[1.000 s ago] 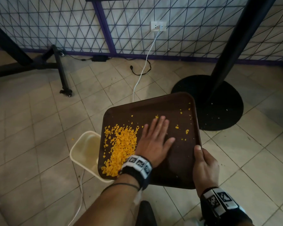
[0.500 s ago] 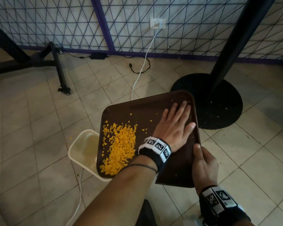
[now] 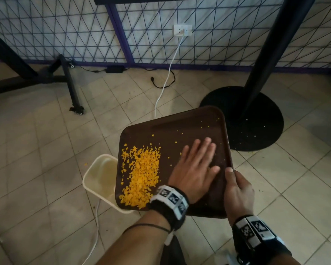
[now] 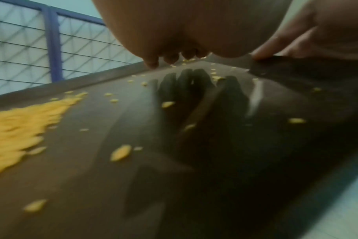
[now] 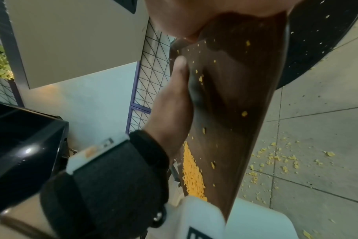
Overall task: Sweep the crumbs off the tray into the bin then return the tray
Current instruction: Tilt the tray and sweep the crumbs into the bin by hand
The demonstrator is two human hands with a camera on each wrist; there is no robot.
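The tray (image 3: 180,131), a glossy dark-brown rectangle with rounded corners and a low raised rim, is held above the tiled floor (image 3: 36,150); all positions are noted relative to it. Its nearest right edge is gripped by the right hand (image 3: 238,192), thumb on top, the remaining fingers hidden beneath. The left hand (image 3: 194,169) is laid flat on the tray's right half, fingers straight and close together, holding nothing. The crumbs (image 3: 141,176), dry yellow-orange flakes, are heaped along the left side, with a few strays scattered toward the far right corner. The bin (image 3: 99,175), cream, smooth and rounded-rectangular, sits below the tray's left edge.

Progress, as judged: sweeping is partly done. Most crumbs are gathered but not yet tipped into the bin; strays are left to be collected, and the tray is not yet returned. Some flakes are seen on the floor to the tray's right in the right wrist view. Beyond the far right corner stands a round black stand base (image 3: 256,119).
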